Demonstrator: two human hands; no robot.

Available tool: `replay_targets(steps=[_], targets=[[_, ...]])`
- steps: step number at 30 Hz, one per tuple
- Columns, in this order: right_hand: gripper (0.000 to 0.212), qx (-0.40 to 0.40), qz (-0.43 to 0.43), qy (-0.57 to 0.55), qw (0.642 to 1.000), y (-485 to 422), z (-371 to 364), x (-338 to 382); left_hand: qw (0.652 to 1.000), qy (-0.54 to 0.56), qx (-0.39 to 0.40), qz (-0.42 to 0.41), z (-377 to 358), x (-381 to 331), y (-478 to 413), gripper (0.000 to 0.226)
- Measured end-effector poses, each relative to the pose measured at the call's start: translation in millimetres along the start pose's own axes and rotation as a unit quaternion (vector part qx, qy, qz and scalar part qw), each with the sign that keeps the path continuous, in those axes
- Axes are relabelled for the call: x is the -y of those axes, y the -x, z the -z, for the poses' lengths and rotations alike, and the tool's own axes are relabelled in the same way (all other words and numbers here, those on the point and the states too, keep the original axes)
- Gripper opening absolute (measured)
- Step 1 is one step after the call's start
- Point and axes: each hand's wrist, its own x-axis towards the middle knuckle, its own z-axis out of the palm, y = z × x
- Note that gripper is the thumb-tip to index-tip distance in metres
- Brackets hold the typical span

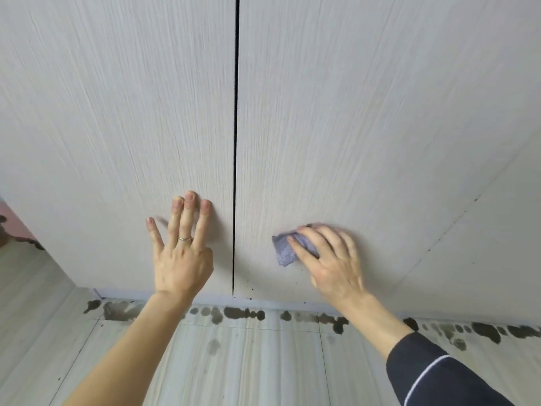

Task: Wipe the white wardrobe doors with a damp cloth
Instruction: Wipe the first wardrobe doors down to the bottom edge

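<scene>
Two white wood-grain wardrobe doors fill the view, the left door [117, 112] and the right door [351, 112], split by a dark vertical gap. My left hand [181, 253] lies flat on the lower left door, fingers straight and spread, a ring on one finger. My right hand [330, 259] presses a small lavender cloth [285, 249] against the lower right door with its fingers laid over it. Most of the cloth is hidden under that hand.
Pale plank-pattern floor tiles [234, 361] run below the doors. A row of dark stains [243, 313] marks the floor along the wardrobe base. Small dark specks [298, 273] dot the right door near its bottom. A pink surface [11, 218] shows at far left.
</scene>
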Motion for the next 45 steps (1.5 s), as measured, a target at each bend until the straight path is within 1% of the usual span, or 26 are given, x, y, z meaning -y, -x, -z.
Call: replay_targets(steps=[2, 4, 5, 7, 8, 11, 12, 13, 15, 16, 18, 20, 22, 23, 25, 27, 28, 31, 33, 36, 38, 40, 41, 42, 43, 45], targets=[[0.042, -0.056, -0.118, -0.05, 0.99, -5, 14, -16, 1.0, 0.017, 0.005, 0.024, 5, -7, 2, 0.099], [0.044, -0.097, -0.219, -0.159, 0.958, -11, 23, -29, 0.998, 0.044, 0.015, 0.049, 9, -18, 4, 0.096], [0.043, -0.112, -0.256, -0.192, 0.941, -13, 25, -31, 0.996, 0.056, 0.026, 0.061, 12, -26, 4, 0.095], [0.043, -0.112, -0.283, -0.205, 0.93, -8, 18, -22, 0.993, 0.073, 0.049, 0.084, 16, -39, 5, 0.095], [0.043, -0.078, -0.268, -0.215, 0.936, 1, 10, -13, 0.991, 0.077, 0.057, 0.094, 19, -43, 6, 0.096], [0.036, 0.125, -0.202, -0.251, 0.939, 46, -15, 11, 0.986, 0.091, 0.074, 0.114, 29, -52, 6, 0.096], [0.038, 0.157, -0.173, -0.245, 0.941, 60, -18, 14, 0.987, 0.095, 0.074, 0.107, 33, -53, 6, 0.094], [0.044, 0.175, -0.173, -0.246, 0.937, 72, -20, 13, 0.99, 0.09, 0.071, 0.079, 38, -56, 4, 0.09], [0.043, 0.193, -0.263, -0.284, 0.902, 78, -11, 7, 0.996, 0.058, 0.058, -0.018, 42, -60, 0, 0.083], [0.043, 0.17, -0.309, -0.297, 0.888, 80, -4, 3, 0.995, 0.037, 0.057, -0.068, 40, -63, -3, 0.081], [0.046, 0.049, -0.392, -0.295, 0.87, 75, 8, -5, 0.991, 0.003, 0.057, -0.125, 35, -67, -10, 0.077], [0.05, -0.063, -0.484, -0.29, 0.823, 72, 13, -18, 0.991, -0.011, 0.06, -0.12, 26, -73, -11, 0.079], [0.055, -0.125, -0.548, -0.282, 0.777, 65, 15, -33, 0.992, -0.019, 0.067, -0.109, 18, -75, -9, 0.075], [0.056, -0.135, -0.556, -0.279, 0.771, 64, 15, -36, 0.992, -0.023, 0.074, -0.104, 15, -75, -7, 0.076], [0.055, -0.121, -0.529, -0.284, 0.79, 68, 12, -38, 0.991, -0.021, 0.088, -0.097, 9, -75, -6, 0.078], [0.052, -0.081, -0.512, -0.29, 0.805, 79, 7, -35, 0.992, -0.015, 0.092, -0.087, 5, -78, -7, 0.078], [0.052, -0.058, -0.519, -0.296, 0.8, 85, 4, -34, 0.992, -0.011, 0.091, -0.085, 4, -79, -7, 0.078], [0.052, -0.008, -0.57, -0.332, 0.752, 94, 2, -31, 0.993, -0.005, 0.087, -0.083, 5, -80, -6, 0.079], [0.053, -0.031, -0.59, -0.344, 0.73, 89, 6, -31, 0.993, -0.003, 0.084, -0.084, 7, -81, -5, 0.079], [0.053, -0.13, -0.592, -0.334, 0.722, 65, 19, -45, 0.993, -0.005, 0.084, -0.086, 9, -84, -6, 0.081], [0.048, -0.171, -0.577, -0.321, 0.732, 51, 24, -60, 0.992, -0.006, 0.086, -0.087, 9, -84, -4, 0.081], [0.044, -0.173, -0.558, -0.307, 0.751, 46, 25, -69, 0.992, -0.008, 0.088, -0.085, 9, -85, -3, 0.082], [0.044, -0.171, -0.56, -0.307, 0.75, 49, 25, -69, 0.992, -0.007, 0.09, -0.082, 9, -85, -2, 0.082], [0.044, -0.175, -0.573, -0.312, 0.737, 52, 23, -70, 0.993, -0.009, 0.088, -0.083, 9, -86, -4, 0.083], [0.045, -0.176, -0.597, -0.319, 0.714, 56, 21, -68, 0.993, -0.011, 0.088, -0.082, 9, -85, -3, 0.082], [0.048, -0.175, -0.665, -0.322, 0.651, 65, 13, -64, 0.992, -0.016, 0.088, -0.086, 10, -83, -4, 0.082]])
